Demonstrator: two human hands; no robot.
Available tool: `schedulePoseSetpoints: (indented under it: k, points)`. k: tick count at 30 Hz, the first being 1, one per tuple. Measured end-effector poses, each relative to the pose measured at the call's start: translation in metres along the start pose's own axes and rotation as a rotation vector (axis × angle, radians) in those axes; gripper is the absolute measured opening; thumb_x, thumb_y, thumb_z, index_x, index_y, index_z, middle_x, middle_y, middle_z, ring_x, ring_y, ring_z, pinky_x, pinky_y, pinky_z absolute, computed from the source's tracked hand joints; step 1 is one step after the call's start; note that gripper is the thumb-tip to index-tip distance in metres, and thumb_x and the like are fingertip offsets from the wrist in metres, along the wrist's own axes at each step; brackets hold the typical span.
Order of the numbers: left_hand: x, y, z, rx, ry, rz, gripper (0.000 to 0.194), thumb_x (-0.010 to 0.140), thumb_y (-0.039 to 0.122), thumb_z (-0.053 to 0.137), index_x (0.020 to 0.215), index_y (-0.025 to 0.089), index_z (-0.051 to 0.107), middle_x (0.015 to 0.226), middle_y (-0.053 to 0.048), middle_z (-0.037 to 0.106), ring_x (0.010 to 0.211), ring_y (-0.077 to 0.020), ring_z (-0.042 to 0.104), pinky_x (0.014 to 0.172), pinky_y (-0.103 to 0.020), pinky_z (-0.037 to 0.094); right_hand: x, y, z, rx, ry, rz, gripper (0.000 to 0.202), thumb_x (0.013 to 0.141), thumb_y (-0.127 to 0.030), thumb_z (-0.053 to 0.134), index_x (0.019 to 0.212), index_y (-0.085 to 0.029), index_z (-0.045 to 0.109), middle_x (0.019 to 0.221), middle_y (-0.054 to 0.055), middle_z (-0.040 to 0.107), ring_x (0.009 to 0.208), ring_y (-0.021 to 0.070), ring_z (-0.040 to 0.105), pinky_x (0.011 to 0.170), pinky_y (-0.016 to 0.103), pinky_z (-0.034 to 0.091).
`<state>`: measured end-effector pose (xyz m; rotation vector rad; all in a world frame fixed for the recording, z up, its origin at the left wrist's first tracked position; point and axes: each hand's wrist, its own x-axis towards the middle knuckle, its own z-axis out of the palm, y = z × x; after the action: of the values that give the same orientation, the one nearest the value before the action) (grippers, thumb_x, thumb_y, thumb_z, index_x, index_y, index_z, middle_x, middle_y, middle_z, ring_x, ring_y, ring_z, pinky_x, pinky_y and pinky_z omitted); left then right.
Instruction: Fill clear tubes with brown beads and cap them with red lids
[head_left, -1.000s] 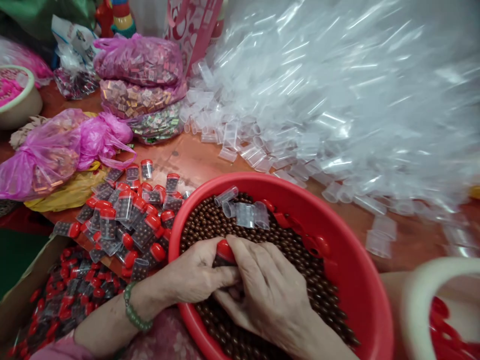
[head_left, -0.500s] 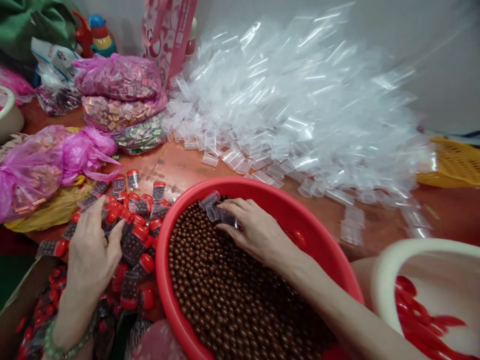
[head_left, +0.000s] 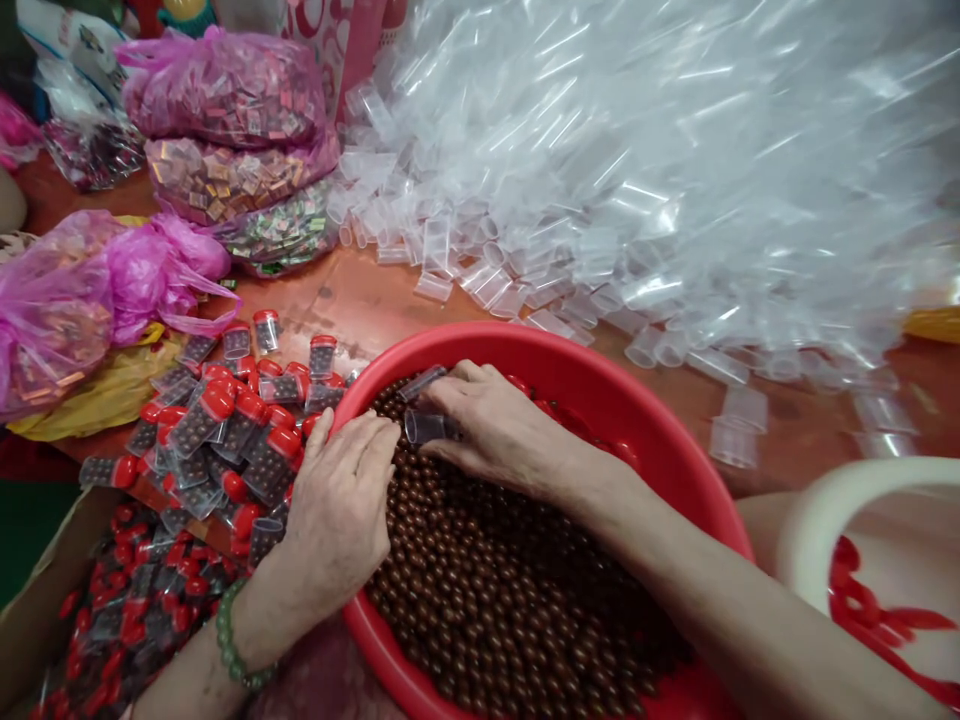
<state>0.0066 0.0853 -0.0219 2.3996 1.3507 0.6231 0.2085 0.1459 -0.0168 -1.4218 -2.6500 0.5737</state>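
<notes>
My right hand (head_left: pixel 499 430) is inside the red basin (head_left: pixel 667 430), low over a heap of small brown balls (head_left: pixel 480 590). Its thumb and fingers close around a clear plastic tube (head_left: pixel 424 428), whose open end points left. Another clear tube (head_left: pixel 422 383) lies at the fingertips. My left hand (head_left: pixel 345 500), with a green bead bracelet (head_left: pixel 234 640) at the wrist, lies over the basin's left rim. Its fingers stretch towards the balls and no object shows in them. Left of that hand lie red-capped tubes (head_left: pixel 202 420) filled with dark balls.
A large pile of clear tubes (head_left: pixel 600 200) covers the back of the table. Pink bags (head_left: pixel 225 90) of small wrapped pieces stand at the back left. A white tub (head_left: pixel 810 530) with red caps (head_left: pixel 862 600) is on the right. Below left, a box holds more red-capped tubes (head_left: pixel 142 610).
My left hand has moved right, from above the red-capped tubes to the basin's rim. My right hand stays in the basin at the tubes. The camera view has tilted down.
</notes>
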Motion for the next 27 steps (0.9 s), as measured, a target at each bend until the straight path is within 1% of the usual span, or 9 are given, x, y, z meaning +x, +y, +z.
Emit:
schedulePoseSetpoints:
  k: [3, 6, 10, 12, 14, 17, 20, 23, 27]
  points:
    - [0.000, -0.001, -0.001, 0.003, -0.012, 0.000, 0.038, 0.092, 0.007, 0.037, 0.126, 0.009, 0.053, 0.127, -0.014, 0.064, 0.123, -0.0240, 0.056, 0.114, -0.052, 0.031, -0.014, -0.010, -0.005, 0.084, 0.041, -0.051, 0.022, 0.081, -0.028, 0.069, 0.101, -0.018, 0.064, 0.099, 0.010, 0.068, 0.098, 0.0269, 0.057, 0.086, 0.042, 0.046]
    - [0.000, -0.001, -0.001, -0.008, 0.005, -0.004, 0.037, 0.092, 0.007, 0.039, 0.125, 0.009, 0.054, 0.126, -0.013, 0.065, 0.122, -0.0232, 0.056, 0.114, -0.051, 0.031, -0.035, -0.014, -0.010, 0.237, 0.053, -0.044, 0.023, 0.081, -0.029, 0.071, 0.100, -0.020, 0.064, 0.096, 0.006, 0.069, 0.090, 0.0209, 0.063, 0.082, 0.034, 0.050]
    - [0.000, -0.002, -0.001, -0.020, 0.016, 0.000, 0.035, 0.091, 0.007, 0.042, 0.124, 0.009, 0.055, 0.126, -0.012, 0.065, 0.122, -0.0233, 0.057, 0.114, -0.051, 0.030, -0.060, -0.011, -0.009, 0.426, 0.025, 0.193, 0.023, 0.081, -0.034, 0.069, 0.099, -0.021, 0.063, 0.077, -0.001, 0.066, 0.065, 0.0148, 0.061, 0.059, 0.026, 0.048]
    - [0.000, -0.002, -0.001, -0.022, 0.014, 0.005, 0.034, 0.091, 0.007, 0.043, 0.123, 0.010, 0.056, 0.125, -0.012, 0.066, 0.121, -0.0235, 0.058, 0.114, -0.051, 0.031, -0.066, -0.010, -0.001, 0.511, 0.073, 0.339, 0.029, 0.081, -0.041, 0.067, 0.102, -0.021, 0.063, 0.067, -0.003, 0.061, 0.056, 0.0139, 0.056, 0.051, 0.025, 0.044]
    - [0.000, -0.002, -0.001, -0.021, 0.024, 0.011, 0.033, 0.092, 0.008, 0.043, 0.121, 0.010, 0.057, 0.124, -0.012, 0.066, 0.120, -0.0238, 0.059, 0.114, -0.052, 0.031, -0.069, -0.011, 0.012, 0.537, 0.150, 0.448, 0.033, 0.080, -0.047, 0.066, 0.100, -0.021, 0.061, 0.065, -0.003, 0.059, 0.054, 0.0141, 0.053, 0.050, 0.026, 0.042]
    - [0.001, -0.003, -0.001, -0.016, 0.042, 0.016, 0.030, 0.093, 0.010, 0.043, 0.120, 0.010, 0.057, 0.123, -0.012, 0.067, 0.119, -0.0236, 0.059, 0.113, -0.052, 0.032, -0.069, -0.016, 0.032, 0.437, 0.212, 0.513, 0.027, 0.079, -0.046, 0.066, 0.078, -0.022, 0.054, 0.067, -0.001, 0.059, 0.058, 0.0153, 0.053, 0.056, 0.028, 0.040]
    - [0.001, -0.003, 0.000, -0.011, 0.028, 0.015, 0.031, 0.092, 0.009, 0.044, 0.120, 0.011, 0.057, 0.124, -0.011, 0.066, 0.121, -0.0229, 0.058, 0.115, -0.052, 0.030, -0.068, -0.025, 0.042, 0.426, 0.059, 0.538, 0.032, 0.078, -0.041, 0.064, 0.065, -0.023, 0.041, 0.066, 0.000, 0.056, 0.061, 0.0159, 0.050, 0.059, 0.028, 0.037]
    - [0.001, -0.003, -0.001, 0.004, 0.015, 0.020, 0.029, 0.092, 0.010, 0.045, 0.118, 0.011, 0.058, 0.122, -0.010, 0.067, 0.121, -0.0232, 0.057, 0.116, -0.052, 0.027, -0.068, -0.030, 0.041, 0.530, -0.142, 0.561, 0.023, 0.077, -0.032, 0.062, 0.065, -0.023, 0.045, 0.062, -0.002, 0.053, 0.059, 0.0146, 0.046, 0.059, 0.028, 0.035]
    - [-0.005, 0.003, -0.005, 0.006, -0.031, 0.136, 0.022, 0.093, 0.014, 0.047, 0.110, 0.011, 0.061, 0.112, -0.009, 0.069, 0.117, -0.0232, 0.058, 0.119, -0.050, 0.023, -0.066, -0.027, 0.039, 0.705, -0.291, 0.589, 0.018, 0.071, -0.025, 0.065, 0.062, -0.021, 0.050, 0.057, -0.005, 0.050, 0.055, 0.0114, 0.044, 0.055, 0.024, 0.036]
